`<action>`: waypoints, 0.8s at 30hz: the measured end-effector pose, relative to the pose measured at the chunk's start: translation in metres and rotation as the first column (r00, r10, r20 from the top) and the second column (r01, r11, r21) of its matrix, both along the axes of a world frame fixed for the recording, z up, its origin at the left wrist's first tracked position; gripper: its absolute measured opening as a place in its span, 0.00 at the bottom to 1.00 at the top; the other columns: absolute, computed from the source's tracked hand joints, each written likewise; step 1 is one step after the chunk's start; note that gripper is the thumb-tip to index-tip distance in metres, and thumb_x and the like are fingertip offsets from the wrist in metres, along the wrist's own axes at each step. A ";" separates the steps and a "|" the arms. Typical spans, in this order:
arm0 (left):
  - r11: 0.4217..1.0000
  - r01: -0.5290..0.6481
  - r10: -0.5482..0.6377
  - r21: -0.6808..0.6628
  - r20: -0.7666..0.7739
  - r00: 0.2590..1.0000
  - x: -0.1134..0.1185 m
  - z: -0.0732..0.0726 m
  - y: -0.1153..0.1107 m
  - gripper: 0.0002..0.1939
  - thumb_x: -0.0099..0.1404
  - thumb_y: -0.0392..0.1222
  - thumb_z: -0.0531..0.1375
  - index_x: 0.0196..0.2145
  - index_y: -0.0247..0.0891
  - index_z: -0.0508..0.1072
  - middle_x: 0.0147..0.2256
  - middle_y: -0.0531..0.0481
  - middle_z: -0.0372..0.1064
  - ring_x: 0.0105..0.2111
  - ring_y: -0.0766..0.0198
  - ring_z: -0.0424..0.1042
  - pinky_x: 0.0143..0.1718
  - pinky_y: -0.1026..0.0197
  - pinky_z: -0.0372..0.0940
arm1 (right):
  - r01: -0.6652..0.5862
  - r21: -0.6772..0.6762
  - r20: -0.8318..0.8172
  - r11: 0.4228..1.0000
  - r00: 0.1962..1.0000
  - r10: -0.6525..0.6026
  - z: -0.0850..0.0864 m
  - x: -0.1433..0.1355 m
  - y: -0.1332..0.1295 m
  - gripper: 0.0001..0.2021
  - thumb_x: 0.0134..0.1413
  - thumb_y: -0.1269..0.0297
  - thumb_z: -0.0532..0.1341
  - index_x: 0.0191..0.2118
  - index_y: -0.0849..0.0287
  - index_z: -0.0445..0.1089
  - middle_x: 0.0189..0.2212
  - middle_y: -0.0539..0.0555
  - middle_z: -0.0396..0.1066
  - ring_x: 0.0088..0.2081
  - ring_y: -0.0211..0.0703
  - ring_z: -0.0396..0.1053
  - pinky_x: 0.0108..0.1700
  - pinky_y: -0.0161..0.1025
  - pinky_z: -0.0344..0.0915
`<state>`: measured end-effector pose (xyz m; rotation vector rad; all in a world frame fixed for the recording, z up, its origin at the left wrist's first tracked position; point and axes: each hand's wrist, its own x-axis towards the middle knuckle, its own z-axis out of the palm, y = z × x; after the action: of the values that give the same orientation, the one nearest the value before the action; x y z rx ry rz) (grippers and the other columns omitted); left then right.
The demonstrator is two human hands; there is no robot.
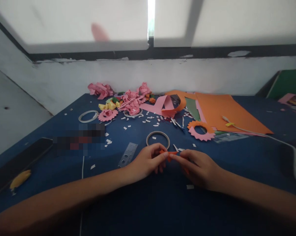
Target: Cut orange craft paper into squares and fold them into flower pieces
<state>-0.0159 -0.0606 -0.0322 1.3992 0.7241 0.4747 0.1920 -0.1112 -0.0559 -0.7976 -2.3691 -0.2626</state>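
Our left hand (151,159) pinches orange paper (173,153) at its three o'clock; our right hand (202,167) touches it, grip partly hidden.

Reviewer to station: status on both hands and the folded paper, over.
Left hand pinching small orange folded paper; right hand fingertips against it. Thin grey ring just beyond, not blocking.
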 end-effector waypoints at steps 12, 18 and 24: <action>0.999 -0.027 0.026 -0.035 -0.047 0.999 0.001 -0.003 -0.003 0.15 0.62 0.51 0.54 0.31 0.35 0.63 0.20 0.56 0.62 0.16 0.72 0.62 0.15 0.71 0.54 | 0.046 0.046 0.225 0.998 0.973 -0.056 0.007 -0.004 -0.001 0.15 0.59 0.73 0.50 0.51 0.66 0.64 0.26 0.51 0.60 0.26 0.38 0.56 0.25 0.36 0.54; 0.998 -0.052 0.053 0.028 -0.069 0.996 0.000 -0.004 -0.008 0.13 0.65 0.48 0.52 0.41 0.36 0.62 0.20 0.57 0.61 0.16 0.71 0.60 0.13 0.71 0.53 | 0.057 0.061 0.170 0.997 0.983 -0.067 0.007 -0.007 -0.002 0.12 0.59 0.68 0.53 0.46 0.67 0.65 0.25 0.51 0.61 0.26 0.38 0.56 0.26 0.37 0.55; 0.993 -0.085 0.090 0.079 -0.072 0.993 -0.001 0.000 -0.012 0.09 0.66 0.45 0.52 0.40 0.39 0.59 0.21 0.59 0.61 0.17 0.72 0.59 0.17 0.69 0.55 | 0.054 0.044 0.146 0.998 0.987 -0.060 0.011 -0.009 -0.003 0.14 0.54 0.73 0.53 0.46 0.68 0.66 0.26 0.52 0.62 0.27 0.38 0.58 0.27 0.37 0.58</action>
<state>-0.0168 -0.0723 -0.0323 1.4666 0.8390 0.5244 0.1828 -0.1142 -0.0447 -0.8543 -2.4725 -0.4037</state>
